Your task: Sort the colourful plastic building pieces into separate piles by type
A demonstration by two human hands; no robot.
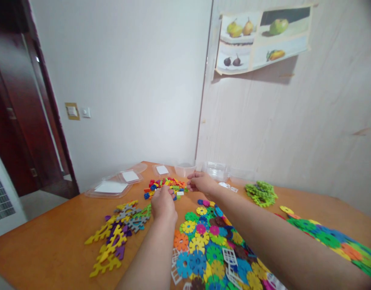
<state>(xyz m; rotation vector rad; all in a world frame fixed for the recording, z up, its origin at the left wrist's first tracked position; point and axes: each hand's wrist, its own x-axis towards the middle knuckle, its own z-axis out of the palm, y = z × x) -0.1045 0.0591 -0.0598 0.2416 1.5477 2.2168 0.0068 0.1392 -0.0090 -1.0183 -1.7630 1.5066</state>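
My left hand (pixel 163 203) reaches to the near edge of a pile of small colourful plastic bricks (pixel 170 183). Its fingers curl inward, and whatever they hold is hidden behind the hand. Just right of the same pile hovers my right hand (pixel 201 182), fingers pointing left and loosely apart, with nothing visible in them. Red, yellow, blue and green pieces show in the pile between the two hands. Behind the right hand stands a clear plastic tub (pixel 185 169).
Flower-shaped discs (pixel 197 261) spread beneath my forearms, with more discs (pixel 327 238) at right. Yellow, grey and purple notched pieces (pixel 112 237) lie left, green ones (pixel 260 193) right. Clear lids (pixel 109 187) and a clear box (pixel 216 170) line the wooden table's (pixel 49 233) back edge.
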